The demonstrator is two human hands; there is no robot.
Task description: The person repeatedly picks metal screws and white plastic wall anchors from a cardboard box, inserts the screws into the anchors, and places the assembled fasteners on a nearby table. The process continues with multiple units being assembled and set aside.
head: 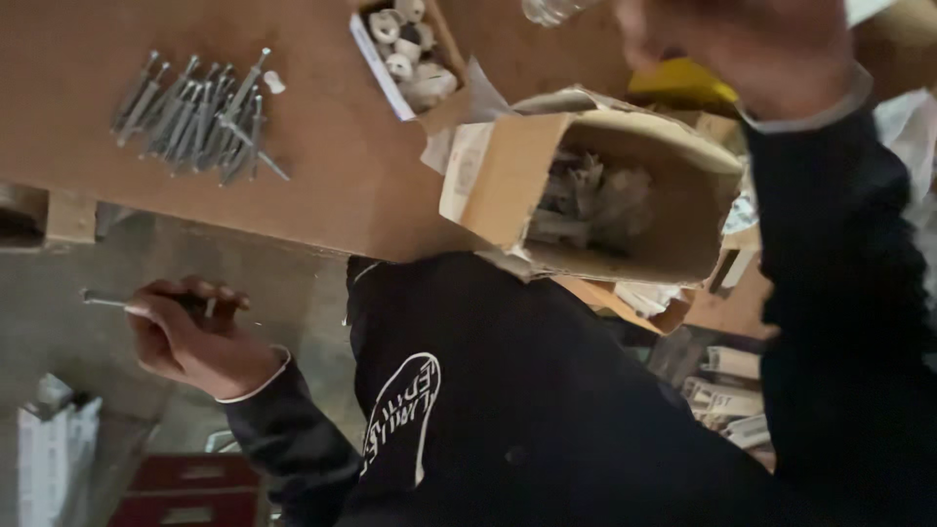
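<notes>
Left hand (pixel 190 337) below the table (pixel 322 185) edge, fingers curled around a long metal bolt (pixel 102 301) that sticks out to the left. Right hand (pixel 752 49) up at the top, blurred, cannot tell its grip. Pile of bolts (pixel 195 117) lies on the table. Open cardboard box (pixel 605 195) of grey hardware near the edge; small box of white fittings (pixel 405 54) behind it.

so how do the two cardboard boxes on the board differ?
The big box lies on its side at the board's edge, mouth wide open, holding grey metal parts; the small box sits further in and holds white plastic pieces. The big box is plain brown, the small one has a white side. Both are open cardboard.
</notes>
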